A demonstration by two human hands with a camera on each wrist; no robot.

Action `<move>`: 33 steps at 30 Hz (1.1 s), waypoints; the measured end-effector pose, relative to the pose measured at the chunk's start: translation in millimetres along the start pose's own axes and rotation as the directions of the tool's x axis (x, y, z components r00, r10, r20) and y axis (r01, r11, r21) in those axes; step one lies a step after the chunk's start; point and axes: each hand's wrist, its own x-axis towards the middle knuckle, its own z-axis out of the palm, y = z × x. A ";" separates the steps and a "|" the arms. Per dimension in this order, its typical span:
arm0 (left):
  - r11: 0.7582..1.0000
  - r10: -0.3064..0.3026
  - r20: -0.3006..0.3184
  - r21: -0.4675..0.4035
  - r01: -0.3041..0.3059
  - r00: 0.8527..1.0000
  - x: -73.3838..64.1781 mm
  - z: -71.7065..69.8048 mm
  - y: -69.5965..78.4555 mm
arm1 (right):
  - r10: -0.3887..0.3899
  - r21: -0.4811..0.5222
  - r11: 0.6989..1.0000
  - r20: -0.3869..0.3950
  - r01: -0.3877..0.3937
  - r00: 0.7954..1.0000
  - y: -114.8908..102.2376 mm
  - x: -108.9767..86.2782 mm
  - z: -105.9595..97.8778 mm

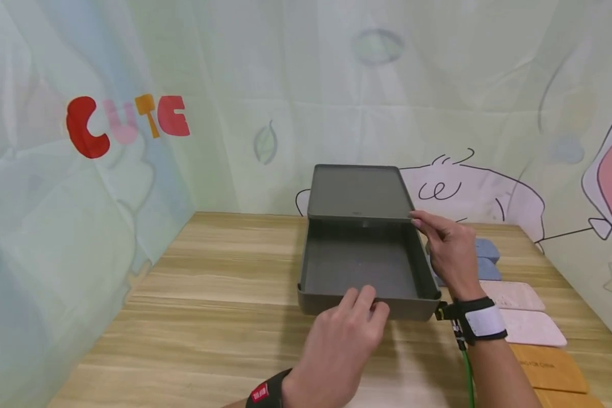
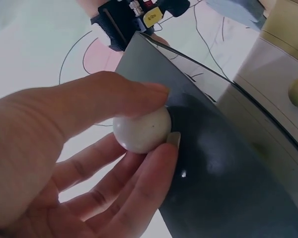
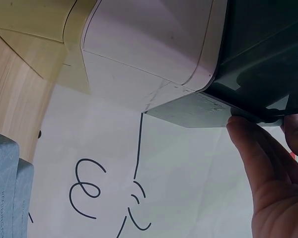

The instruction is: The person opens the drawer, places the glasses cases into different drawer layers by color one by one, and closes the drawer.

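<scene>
A dark grey box (image 1: 408, 309) stands on the wooden table, its front half uncovered. Over its back part lies a flat grey lid (image 1: 359, 191) with a low raised rim. My right hand (image 1: 451, 252) pinches the lid at its front right corner, thumb and fingertips on the edge; the right wrist view shows the same fingers (image 3: 253, 148) at the dark edge. At the box's front wall is my left hand (image 1: 341, 340). In the left wrist view its thumb and fingers hold a round white knob (image 2: 144, 133) against the dark front panel (image 2: 213, 168).
Right of the box lie flat blocks in pairs: blue (image 1: 487, 255), pink (image 1: 532, 327) and orange (image 1: 551, 365). A green cable (image 1: 467, 374) hangs from my right wrist strap (image 1: 481, 320). A printed cloth backdrop (image 1: 245, 68) surrounds the table's back and sides.
</scene>
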 end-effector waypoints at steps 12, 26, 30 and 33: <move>0.999 0.021 -0.028 0.049 -0.020 0.999 -3.8 -0.8 2.6 | 0.004 0.002 1.000 0.003 -0.004 1.000 0.9 -3.8 4.3; 0.997 0.022 -0.035 0.069 -0.019 0.999 -3.8 0.3 2.7 | 0.019 -0.012 1.000 0.116 -0.018 0.993 -8.0 -15.3 -28.1; 0.998 0.024 -0.043 0.060 -0.022 0.999 -1.9 1.0 2.7 | -0.047 -0.063 0.996 0.147 0.057 0.988 -7.1 -23.5 -41.5; 0.998 0.025 -0.054 0.062 -0.021 0.998 -1.2 2.1 3.0 | -0.084 -0.083 0.991 0.198 0.102 0.977 -4.2 -32.6 -50.7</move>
